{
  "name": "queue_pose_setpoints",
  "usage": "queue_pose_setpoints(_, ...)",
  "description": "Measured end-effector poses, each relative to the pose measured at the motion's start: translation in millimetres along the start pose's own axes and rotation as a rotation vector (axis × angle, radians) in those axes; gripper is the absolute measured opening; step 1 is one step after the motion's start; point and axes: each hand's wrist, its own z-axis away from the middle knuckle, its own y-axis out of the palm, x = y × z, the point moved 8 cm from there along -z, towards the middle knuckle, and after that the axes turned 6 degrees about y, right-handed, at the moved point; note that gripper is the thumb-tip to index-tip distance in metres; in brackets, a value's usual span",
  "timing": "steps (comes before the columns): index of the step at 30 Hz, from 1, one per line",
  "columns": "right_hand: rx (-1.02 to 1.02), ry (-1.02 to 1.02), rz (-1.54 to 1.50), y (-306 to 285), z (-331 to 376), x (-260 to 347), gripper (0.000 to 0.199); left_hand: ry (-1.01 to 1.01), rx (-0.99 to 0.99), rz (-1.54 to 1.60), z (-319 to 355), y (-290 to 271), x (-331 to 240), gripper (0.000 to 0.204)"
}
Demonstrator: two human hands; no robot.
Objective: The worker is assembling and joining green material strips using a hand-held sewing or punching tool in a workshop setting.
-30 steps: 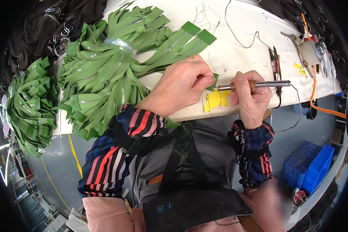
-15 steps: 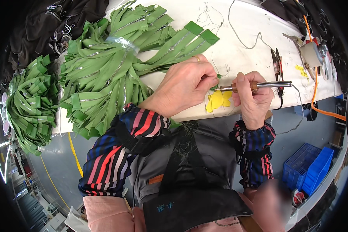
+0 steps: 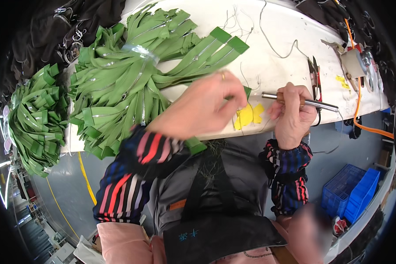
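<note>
My right hand (image 3: pixel 293 115) grips a corded pen-shaped metal tool (image 3: pixel 323 104) with a brown grip, its tip pointing left over the table. My left hand (image 3: pixel 202 105), smeared by motion, hovers at the table edge with curled fingers. Whether it holds anything cannot be made out. A green zipper end (image 3: pixel 195 145) shows below the left wrist, and a green corner (image 3: pixel 248 91) peeks out past its fingers. Beyond that hand lies a large tied bundle of green zippers (image 3: pixel 119 79). A torn yellow piece (image 3: pixel 249 116) lies between the hands.
Another green zipper bundle (image 3: pixel 37 119) hangs at the left. Right of the tool lie thread snips (image 3: pixel 314 77), a tape roll (image 3: pixel 353 63) and an orange cable (image 3: pixel 359 108). Dark garments (image 3: pixel 53 31) fill the far left. Blue crates (image 3: pixel 350 191) stand on the floor.
My left hand has moved slightly left and down, away from the tool. The tool has shifted right and tilted, its tip now higher than its cord end. More of the zipper end shows below the left wrist.
</note>
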Motion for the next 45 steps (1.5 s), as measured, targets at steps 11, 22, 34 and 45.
queue_pose_setpoints(11,-0.175,-0.045,-0.312,-23,-8,1,0.023,-0.026,-0.015,-0.456,-32,20,-11,0.017)
queue_pose_setpoints(22,-0.028,-0.045,-0.202,-11,-10,5,0.017,-0.371,-0.048,-0.203,-35,7,31,0.011)
queue_pose_setpoints(34,0.010,0.105,0.061,2,-10,-6,0.018,-0.288,-0.212,0.114,-28,4,40,0.012)
queue_pose_setpoints(45,0.013,0.075,0.084,3,-11,-6,0.018,-0.282,-0.194,0.026,-31,5,36,0.014)
